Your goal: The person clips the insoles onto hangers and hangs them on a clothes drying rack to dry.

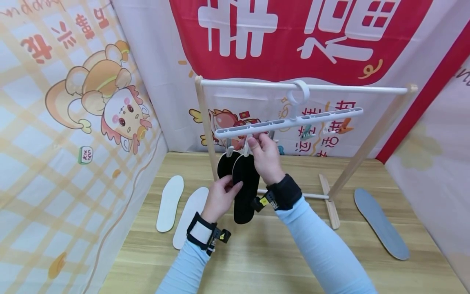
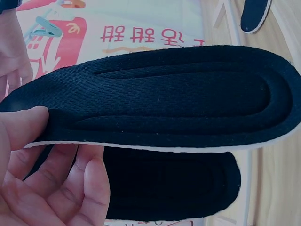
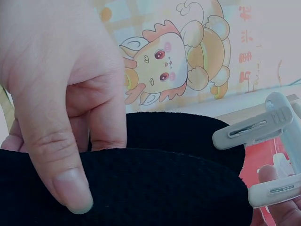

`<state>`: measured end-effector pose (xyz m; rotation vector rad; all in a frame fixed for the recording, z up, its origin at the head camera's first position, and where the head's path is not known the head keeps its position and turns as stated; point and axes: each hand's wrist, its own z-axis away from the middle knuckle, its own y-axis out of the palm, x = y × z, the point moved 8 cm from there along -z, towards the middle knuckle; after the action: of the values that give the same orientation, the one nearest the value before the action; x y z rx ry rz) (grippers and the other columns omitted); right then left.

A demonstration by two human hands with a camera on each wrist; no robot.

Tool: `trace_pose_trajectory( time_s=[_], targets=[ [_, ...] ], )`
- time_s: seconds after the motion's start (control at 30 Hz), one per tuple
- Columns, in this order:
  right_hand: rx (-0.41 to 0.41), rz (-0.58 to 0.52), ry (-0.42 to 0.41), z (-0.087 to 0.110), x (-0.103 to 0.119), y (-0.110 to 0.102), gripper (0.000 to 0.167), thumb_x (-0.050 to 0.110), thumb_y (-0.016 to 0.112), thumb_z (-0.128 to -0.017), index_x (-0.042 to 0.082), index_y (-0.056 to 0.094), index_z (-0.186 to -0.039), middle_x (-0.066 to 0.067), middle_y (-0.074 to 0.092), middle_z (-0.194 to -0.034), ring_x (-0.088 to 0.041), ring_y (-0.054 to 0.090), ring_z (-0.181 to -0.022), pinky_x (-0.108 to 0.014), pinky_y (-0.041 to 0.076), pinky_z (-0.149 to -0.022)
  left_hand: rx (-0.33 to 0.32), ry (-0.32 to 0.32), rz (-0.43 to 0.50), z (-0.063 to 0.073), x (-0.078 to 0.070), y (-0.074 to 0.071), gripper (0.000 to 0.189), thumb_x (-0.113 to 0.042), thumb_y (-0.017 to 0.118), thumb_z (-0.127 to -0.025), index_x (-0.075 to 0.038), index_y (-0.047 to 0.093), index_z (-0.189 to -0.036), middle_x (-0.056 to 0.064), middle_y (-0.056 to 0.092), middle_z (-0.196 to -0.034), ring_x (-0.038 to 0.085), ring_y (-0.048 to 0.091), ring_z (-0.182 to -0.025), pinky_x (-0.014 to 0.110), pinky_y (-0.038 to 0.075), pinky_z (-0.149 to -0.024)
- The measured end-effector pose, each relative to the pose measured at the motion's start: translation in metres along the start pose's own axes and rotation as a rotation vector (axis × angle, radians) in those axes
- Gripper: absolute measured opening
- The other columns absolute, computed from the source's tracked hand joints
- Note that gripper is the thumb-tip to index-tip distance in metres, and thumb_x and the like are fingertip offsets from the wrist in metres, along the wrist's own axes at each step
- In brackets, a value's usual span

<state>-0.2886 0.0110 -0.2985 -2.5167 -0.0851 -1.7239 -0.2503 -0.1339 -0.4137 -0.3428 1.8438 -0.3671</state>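
With the thumb on its front face and the fingers behind, my left hand [image 1: 219, 198] pinches a black insole [image 1: 245, 204] by its edge. Near the insole's upper end, my right hand [image 1: 267, 159] grips a white clip [image 3: 273, 190] under the white hanger [image 1: 290, 123]. In the right wrist view this clip meets the tip of the insole; whether it bites cannot be told. Behind hangs a second black insole [image 2: 174, 183], its tip in another white clip [image 3: 254, 129]. The left fingers lie between the two insoles.
The hanger hooks over the bar [image 1: 352, 88] of a wooden rack. Green and orange clips [image 1: 345, 126] sit on its right half. Two white insoles [image 1: 170, 204] lie at the left, partly behind the left arm, and a grey insole [image 1: 382, 224] at the right.
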Motion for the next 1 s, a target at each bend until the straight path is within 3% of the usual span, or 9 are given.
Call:
trace_pose_trajectory(
  time_s=[0.3,0.5,0.73,1.0],
  targets=[
    [-0.004,-0.005,-0.001,-0.001,0.000,-0.004,0.033,0.024,0.046,-0.102,-0.003,0.058,-0.117,-0.025,0.066,-0.110,-0.031,0.060,-0.111,-0.039,0.044,-0.102,0.008,0.011,0.017,-0.005,-0.010,0.003,0.014,-0.027,0.066,-0.097,-0.014,0.070,-0.102,-0.001,0.065,-0.081,0.017,0.059,-0.071,0.035,0.053,-0.064],
    [0.002,-0.010,-0.010,0.001,0.006,-0.005,0.033,0.022,0.045,-0.103,-0.004,0.059,-0.116,-0.019,0.067,-0.104,-0.024,0.060,-0.109,-0.036,0.042,-0.104,0.011,0.007,0.040,-0.010,-0.016,0.006,0.015,-0.028,0.065,-0.098,-0.015,0.071,-0.102,0.000,0.065,-0.080,0.018,0.060,-0.071,0.036,0.053,-0.063],
    [0.034,-0.003,-0.016,0.002,0.002,-0.005,0.030,0.020,0.046,-0.103,-0.004,0.058,-0.117,-0.026,0.066,-0.110,-0.028,0.059,-0.113,-0.040,0.043,-0.103,0.010,-0.003,0.035,-0.013,-0.014,0.007,0.016,-0.028,0.065,-0.098,-0.015,0.071,-0.105,0.000,0.065,-0.081,0.018,0.059,-0.072,0.034,0.052,-0.062],
    [0.052,0.054,0.019,0.009,-0.008,-0.004,0.038,0.029,0.053,-0.103,0.003,0.060,-0.129,-0.011,0.070,-0.115,-0.021,0.062,-0.115,-0.040,0.044,-0.103,0.013,-0.005,0.001,-0.015,-0.005,0.010,0.015,-0.026,0.067,-0.097,-0.012,0.070,-0.101,0.000,0.064,-0.078,0.017,0.057,-0.068,0.031,0.048,-0.058]
  ],
)
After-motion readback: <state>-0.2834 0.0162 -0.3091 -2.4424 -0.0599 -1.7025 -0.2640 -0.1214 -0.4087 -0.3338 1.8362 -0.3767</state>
